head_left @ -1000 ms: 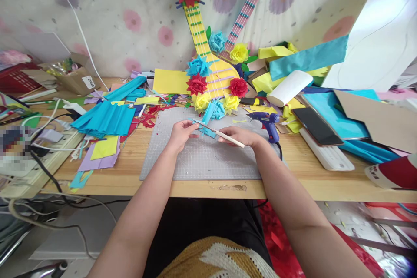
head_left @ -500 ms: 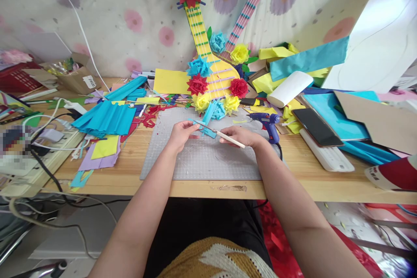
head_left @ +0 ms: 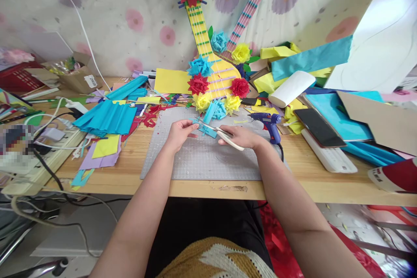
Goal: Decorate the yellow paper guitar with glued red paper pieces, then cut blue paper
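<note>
Over the grey cutting mat [head_left: 182, 165], my right hand [head_left: 239, 136] is closed round the white handles of a pair of scissors [head_left: 230, 140]. Their blades point left, slightly parted, toward my left hand [head_left: 181, 133]. Thumb and fingers of that hand pinch a small blue paper piece [head_left: 195, 124], mostly hidden by the fingers. Behind the blades, more blue paper strips [head_left: 210, 115] lie on the mat near a blue paper flower [head_left: 219, 109]. A yellow paper guitar [head_left: 224, 76] with red, blue and yellow flowers leans against the wall behind.
A blue glue gun [head_left: 269, 124] stands right of my right hand, its cord running down. Farther right are a phone [head_left: 319, 127] and a red-and-white cup [head_left: 395, 175]. Pleated blue paper [head_left: 106, 118] and a power strip [head_left: 35, 173] with cables lie left.
The scissors' handles and blades have spread apart in my right hand. Both hands stay in nearly the same place, and the view has shifted slightly.
</note>
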The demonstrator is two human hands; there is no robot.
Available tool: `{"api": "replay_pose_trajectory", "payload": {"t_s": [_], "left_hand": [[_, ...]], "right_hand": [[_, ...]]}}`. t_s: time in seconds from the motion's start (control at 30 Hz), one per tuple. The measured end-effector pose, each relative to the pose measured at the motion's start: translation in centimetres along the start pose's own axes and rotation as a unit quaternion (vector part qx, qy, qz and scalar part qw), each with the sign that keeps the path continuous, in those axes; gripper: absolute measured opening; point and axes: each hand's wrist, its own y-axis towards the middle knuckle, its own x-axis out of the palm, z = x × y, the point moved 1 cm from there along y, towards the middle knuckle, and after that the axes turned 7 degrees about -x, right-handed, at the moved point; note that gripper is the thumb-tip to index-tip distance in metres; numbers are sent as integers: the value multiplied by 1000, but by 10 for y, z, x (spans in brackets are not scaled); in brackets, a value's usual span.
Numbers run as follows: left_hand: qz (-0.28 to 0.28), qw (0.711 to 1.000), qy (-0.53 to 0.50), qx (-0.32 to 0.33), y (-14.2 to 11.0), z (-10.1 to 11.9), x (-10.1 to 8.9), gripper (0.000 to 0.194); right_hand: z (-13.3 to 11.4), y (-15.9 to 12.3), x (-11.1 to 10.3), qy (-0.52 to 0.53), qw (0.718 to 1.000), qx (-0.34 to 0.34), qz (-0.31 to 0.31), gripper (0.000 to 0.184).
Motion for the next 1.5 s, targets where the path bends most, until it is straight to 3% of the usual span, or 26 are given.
{"api": "replay_pose_trajectory", "payload": {"t_s": [0.3,1.0,1.07,1.17,1.3,1.5], "left_hand": [[-57,998,24,8,-1,0,4,29],[-63,997,34,-6,-1,0,0,31],[-69,997,39,-10,-1,0,1,32],[-81,995,49,-15,-2,-2,4,32],[-67,996,52,-27,-1,-7,10,34],[-59,995,73,-24,2,-12,14,31]], "right_hand": [[-3,3,4,-57,998,11,4,51],[-1,2,2,-73,994,12,86,48],[0,3,3,-36,995,11,96,46],[-2,8,9,109,985,-21,130,42],[-9,19,21,311,935,-32,168,46],[-6,30,33,358,905,-22,228,47]]}}
